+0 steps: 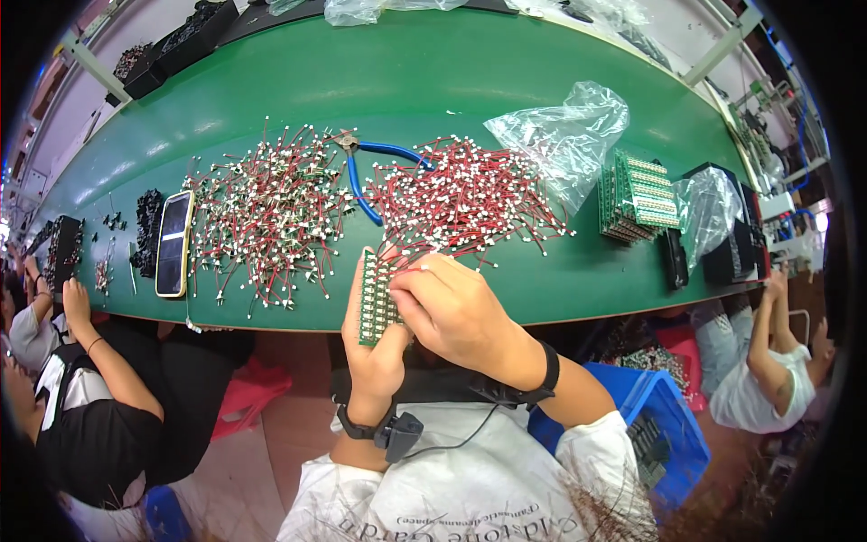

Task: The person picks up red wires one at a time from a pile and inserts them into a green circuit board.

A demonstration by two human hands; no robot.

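Note:
My left hand (372, 361) is wrapped around a narrow green circuit board panel (368, 312) with rows of small pale parts, held upright just off the table's near edge. Over the panel's right side my right hand (452, 303) is closed in a pinch, its fingertips against the board. Bits of red wire show by those fingertips, but what they grip is too small to tell. Just beyond both hands spreads a heap of short red and black wires with white connectors (465, 194). Left of it lies a second heap of wired connectors (271, 212).
Blue-handled pliers (354, 181) lie between the heaps on the green table (361, 81). A phone (174, 244) rests left. At right are a clear plastic bag (573, 135) and stacked circuit boards (641, 197). A blue crate (673, 434) stands below right; co-workers sit on both sides.

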